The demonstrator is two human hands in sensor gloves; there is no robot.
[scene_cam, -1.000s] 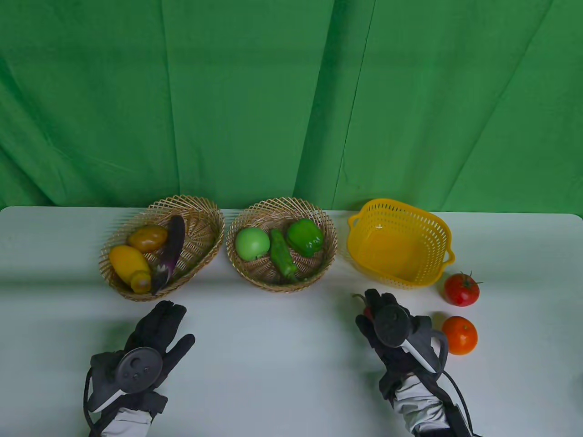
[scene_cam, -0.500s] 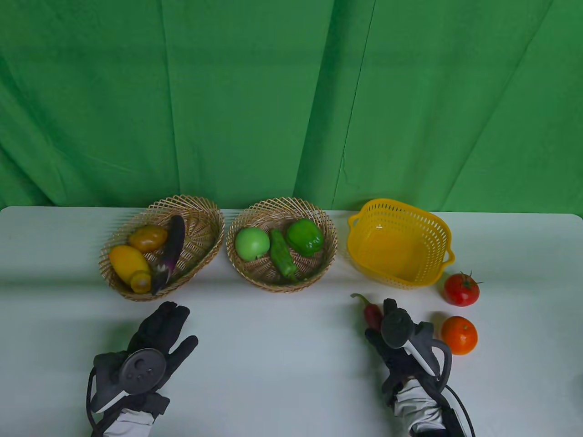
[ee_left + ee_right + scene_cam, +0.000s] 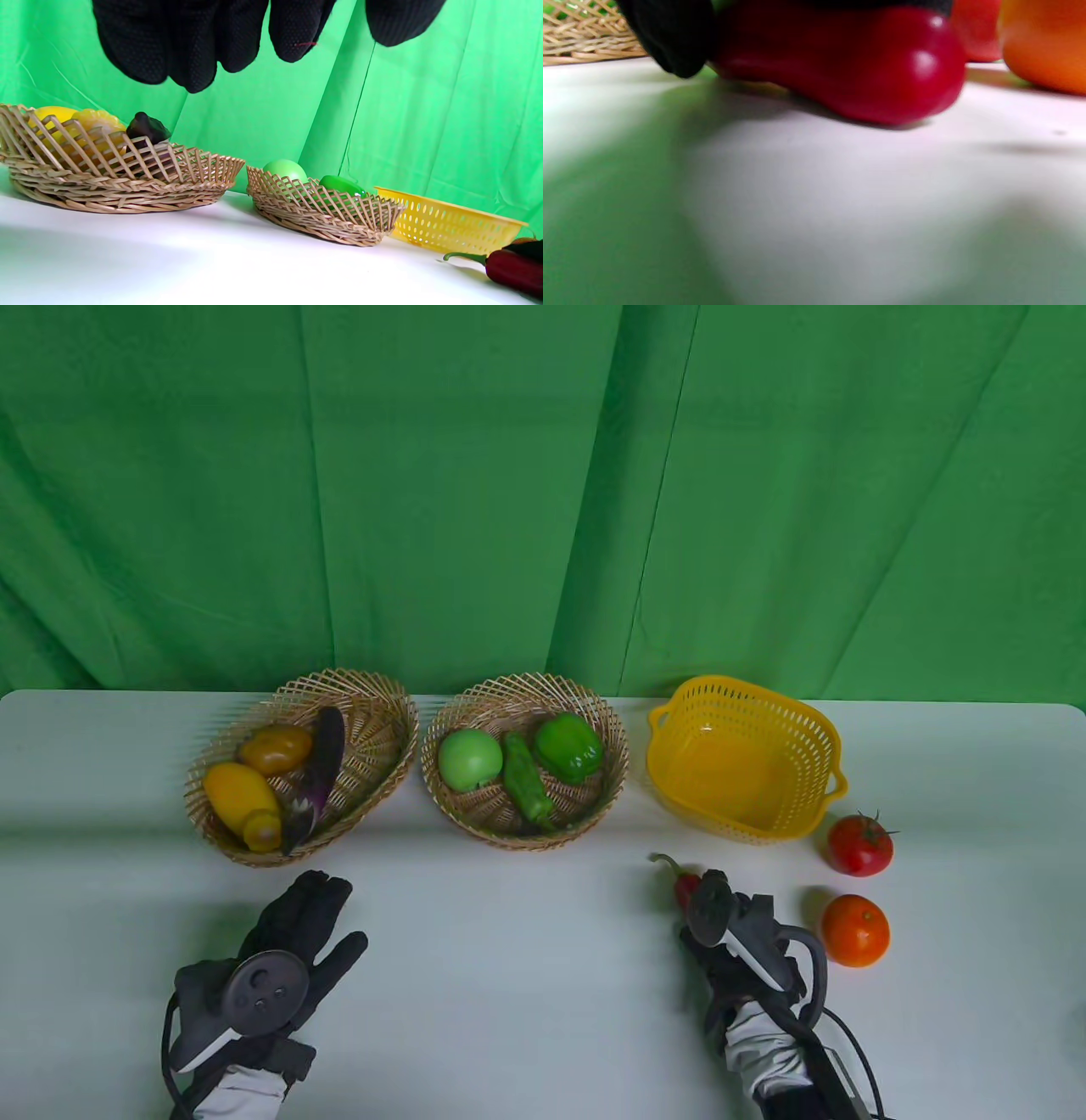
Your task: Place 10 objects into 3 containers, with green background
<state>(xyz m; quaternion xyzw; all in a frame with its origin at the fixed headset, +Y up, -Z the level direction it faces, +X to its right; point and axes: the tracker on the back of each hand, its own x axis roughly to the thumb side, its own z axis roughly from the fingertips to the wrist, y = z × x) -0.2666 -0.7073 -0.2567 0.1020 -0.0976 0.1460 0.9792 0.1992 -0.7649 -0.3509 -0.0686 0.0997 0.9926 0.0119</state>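
A red chili pepper [image 3: 682, 886] with a green stem lies on the white table in front of the yellow plastic basket [image 3: 821, 746], which holds nothing. My right hand [image 3: 701, 894] is turned on its side and grips the chili. In the right wrist view the chili [image 3: 848, 63] touches the table, with gloved fingers [image 3: 670, 34] over its top and left side. A red tomato [image 3: 859, 846] and an orange [image 3: 856, 931] sit to the right of that hand. My left hand [image 3: 314, 912] rests flat and empty with its fingers [image 3: 195, 46] spread.
The left wicker basket [image 3: 386, 711] holds yellow fruits and a purple eggplant [image 3: 321, 776]. The middle wicker basket [image 3: 612, 729] holds a green apple [image 3: 468, 758], a green chili and a green bell pepper [image 3: 568, 746]. A green cloth hangs behind the table.
My right hand has drawn back a little and rolled onto its side, so the chili under it now shows. The left hand has barely moved.
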